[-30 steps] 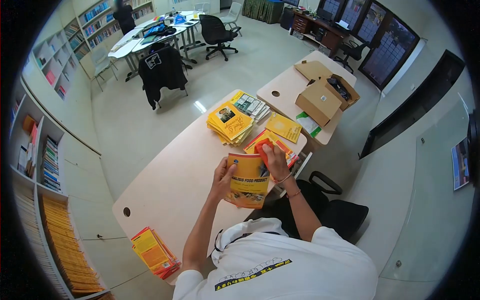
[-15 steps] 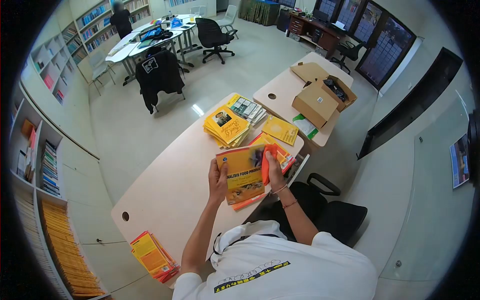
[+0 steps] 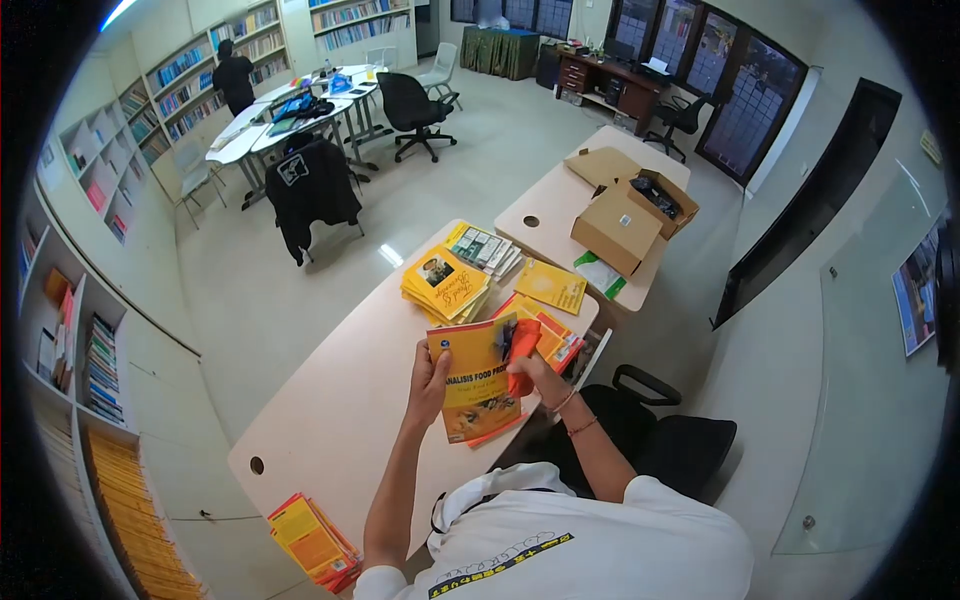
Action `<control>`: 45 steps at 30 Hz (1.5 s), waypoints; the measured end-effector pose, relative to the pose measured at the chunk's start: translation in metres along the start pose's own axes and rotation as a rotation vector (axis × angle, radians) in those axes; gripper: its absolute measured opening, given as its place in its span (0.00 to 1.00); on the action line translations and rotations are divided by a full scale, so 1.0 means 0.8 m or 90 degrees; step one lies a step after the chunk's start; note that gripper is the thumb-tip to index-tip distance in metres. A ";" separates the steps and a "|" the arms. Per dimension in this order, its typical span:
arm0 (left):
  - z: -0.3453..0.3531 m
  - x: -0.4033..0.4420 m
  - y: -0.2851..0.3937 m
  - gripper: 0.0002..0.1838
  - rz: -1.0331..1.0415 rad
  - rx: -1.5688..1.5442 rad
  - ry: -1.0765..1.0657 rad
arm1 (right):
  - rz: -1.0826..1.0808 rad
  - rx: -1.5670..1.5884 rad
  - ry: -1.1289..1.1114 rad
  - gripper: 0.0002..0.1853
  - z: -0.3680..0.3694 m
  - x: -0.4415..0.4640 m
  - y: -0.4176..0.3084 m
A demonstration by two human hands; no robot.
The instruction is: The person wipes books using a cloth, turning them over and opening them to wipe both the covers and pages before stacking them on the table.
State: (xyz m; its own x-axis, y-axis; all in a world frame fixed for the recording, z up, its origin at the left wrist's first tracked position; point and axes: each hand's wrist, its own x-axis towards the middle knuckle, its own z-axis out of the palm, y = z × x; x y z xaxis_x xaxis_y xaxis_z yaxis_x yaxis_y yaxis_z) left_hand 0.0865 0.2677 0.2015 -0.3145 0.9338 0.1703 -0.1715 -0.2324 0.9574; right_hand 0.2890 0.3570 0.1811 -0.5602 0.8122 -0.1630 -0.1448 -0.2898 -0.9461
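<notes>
A yellow book [image 3: 478, 402] with "ANALISIS FOOD PRO..." readable on its cover is held up over the table. My left hand [image 3: 428, 385] grips its left edge, thumb on the front. Bunched in my right hand [image 3: 541, 380] is an orange cloth [image 3: 523, 345], which lies against the right side of the cover. Behind the book, partly hidden, are red-and-yellow books [image 3: 562, 345] on the table. Farther back sits a stack of yellow books [image 3: 445, 283], with a single yellow book [image 3: 552, 286] to its right.
The pale table [image 3: 330, 400] carries another pile of red-and-yellow books [image 3: 312, 540] at its near left corner. An open cardboard box [image 3: 618, 228] stands on the adjoining table. A black chair [image 3: 670, 450] is close on my right. Across the room, a person [image 3: 234, 78] stands by bookshelves.
The head view has tilted upward, so the scene sits lower. My right hand and the cloth have shifted slightly left over the cover's right edge. My left hand keeps its grip.
</notes>
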 end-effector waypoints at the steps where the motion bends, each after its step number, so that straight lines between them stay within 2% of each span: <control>1: 0.000 0.001 0.003 0.11 -0.007 -0.013 -0.011 | 0.026 -0.007 -0.046 0.16 -0.011 0.003 0.006; 2: 0.001 0.001 0.005 0.13 -0.016 -0.026 -0.020 | 0.054 -0.015 -0.092 0.16 -0.022 0.005 0.013; 7: 0.005 0.012 0.019 0.19 -0.018 0.089 -0.070 | -0.005 -0.049 -0.053 0.14 -0.010 -0.010 -0.029; 12: 0.014 0.021 0.022 0.23 -0.047 -0.001 -0.051 | -0.045 -0.093 0.016 0.21 -0.006 -0.024 -0.052; 17: 0.023 0.023 0.027 0.23 -0.067 -0.078 -0.009 | -0.085 -0.098 -0.014 0.19 -0.022 -0.017 -0.029; 23: 0.017 0.022 0.022 0.23 -0.053 -0.063 -0.024 | -0.091 -0.066 0.003 0.20 -0.009 -0.018 -0.031; 27: 0.015 0.023 0.028 0.23 -0.060 -0.045 0.017 | -0.063 -0.106 0.001 0.21 -0.002 -0.011 -0.036; 37: 0.016 0.014 0.037 0.22 -0.079 -0.037 -0.026 | -0.083 -0.154 0.047 0.19 0.011 -0.006 -0.063; 45: 0.023 0.016 0.031 0.22 -0.031 -0.056 -0.008 | -0.061 -0.094 0.036 0.19 -0.001 -0.021 -0.028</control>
State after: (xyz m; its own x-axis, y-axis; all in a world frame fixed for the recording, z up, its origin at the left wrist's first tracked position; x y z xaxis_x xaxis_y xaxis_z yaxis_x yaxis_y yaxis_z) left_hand 0.0954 0.2787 0.2315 -0.2919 0.9479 0.1279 -0.2670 -0.2092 0.9407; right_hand 0.3025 0.3506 0.2050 -0.5025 0.8607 -0.0821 -0.0717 -0.1361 -0.9881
